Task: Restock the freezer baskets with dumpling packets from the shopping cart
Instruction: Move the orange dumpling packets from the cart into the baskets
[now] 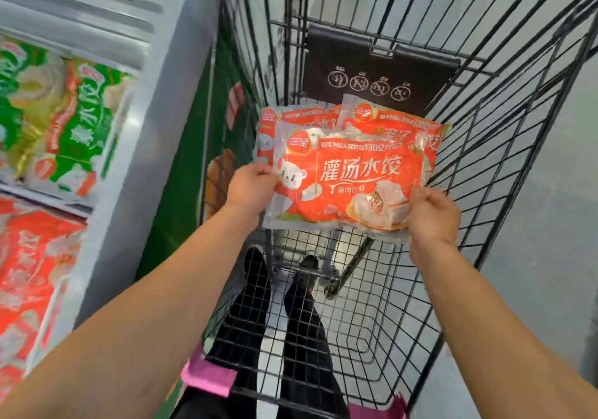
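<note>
Both our forearms reach forward over the shopping cart [485, 147], and between them we hold 1 red dumpling packet [349, 179] just above the others. Our left hand [250, 189] pinches its left edge, fingers curled on the plastic; our right hand [433, 213] grips the lower right corner the same way. At least 2 more packets [382, 117] lie behind it in the cart. We judge the packet slick, cold and fairly stiff with loose frozen lumps inside, so holding the sealed edges on both sides should keep it from sagging or slipping. Off to our left the freezer [152, 134] shows green packets [61, 117] and red packets [32, 266], blurred.
</note>
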`<state>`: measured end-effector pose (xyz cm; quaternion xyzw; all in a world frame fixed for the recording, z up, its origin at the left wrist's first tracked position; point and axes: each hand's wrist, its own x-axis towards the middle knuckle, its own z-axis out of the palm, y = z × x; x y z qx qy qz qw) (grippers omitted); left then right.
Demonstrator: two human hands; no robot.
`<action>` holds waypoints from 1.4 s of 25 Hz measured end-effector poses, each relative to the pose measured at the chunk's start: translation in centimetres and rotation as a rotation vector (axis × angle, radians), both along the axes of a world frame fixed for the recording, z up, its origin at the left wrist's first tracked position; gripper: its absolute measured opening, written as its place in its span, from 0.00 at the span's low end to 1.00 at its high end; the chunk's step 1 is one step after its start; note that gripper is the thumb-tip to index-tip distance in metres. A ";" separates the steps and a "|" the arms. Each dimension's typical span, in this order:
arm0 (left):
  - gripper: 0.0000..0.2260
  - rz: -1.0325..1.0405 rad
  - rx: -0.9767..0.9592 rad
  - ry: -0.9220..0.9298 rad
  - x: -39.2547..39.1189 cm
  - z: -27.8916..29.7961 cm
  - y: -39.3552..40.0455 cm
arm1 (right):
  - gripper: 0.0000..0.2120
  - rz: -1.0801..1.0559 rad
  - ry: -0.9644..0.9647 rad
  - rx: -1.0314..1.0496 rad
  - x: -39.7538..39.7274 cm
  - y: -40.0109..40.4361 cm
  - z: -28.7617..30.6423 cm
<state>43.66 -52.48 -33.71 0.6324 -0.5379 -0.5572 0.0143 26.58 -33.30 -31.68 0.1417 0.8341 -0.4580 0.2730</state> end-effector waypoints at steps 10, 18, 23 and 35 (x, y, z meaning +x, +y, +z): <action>0.13 0.252 -0.232 0.139 15.1 15.7 2.6 | 0.06 0.271 -0.083 -0.294 9.6 -2.2 13.1; 0.12 0.441 -0.429 0.054 34.2 21.6 5.9 | 0.08 0.638 -0.155 -0.383 24.2 -6.7 17.0; 0.09 0.601 -0.456 0.050 48.3 23.2 12.3 | 0.06 0.877 -0.073 -0.396 36.4 -6.2 18.2; 0.11 0.884 -0.540 -0.016 65.3 23.6 22.6 | 0.08 1.247 0.047 -0.414 55.4 -5.6 20.7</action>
